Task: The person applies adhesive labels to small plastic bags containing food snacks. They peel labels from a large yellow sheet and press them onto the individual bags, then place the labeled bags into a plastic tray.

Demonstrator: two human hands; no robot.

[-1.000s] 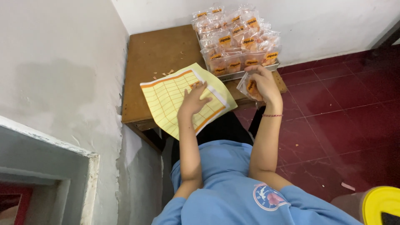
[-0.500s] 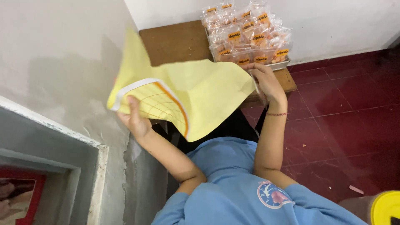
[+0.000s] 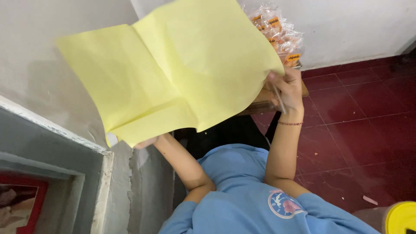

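A large yellow paper sheet (image 3: 173, 73), creased down the middle, is held up in front of me and fills the upper centre of the view. My left hand (image 3: 145, 142) grips its lower left corner and is mostly hidden behind it. My right hand (image 3: 288, 89) pinches the sheet's right edge, with a thin pen-like stick (image 3: 279, 100) between its fingers. The sheet hides most of the wooden table (image 3: 260, 104).
A pile of clear snack packets with orange labels (image 3: 279, 34) sits at the table's far end against the white wall. Dark red floor tiles (image 3: 359, 112) lie to the right. A yellow-lidded container (image 3: 401, 216) stands bottom right. A grey wall ledge (image 3: 65, 151) runs on the left.
The yellow sheets were lifted off the table by my left hand and raised. Now both hands hold the paper up with its blank side facing me, covering the table.
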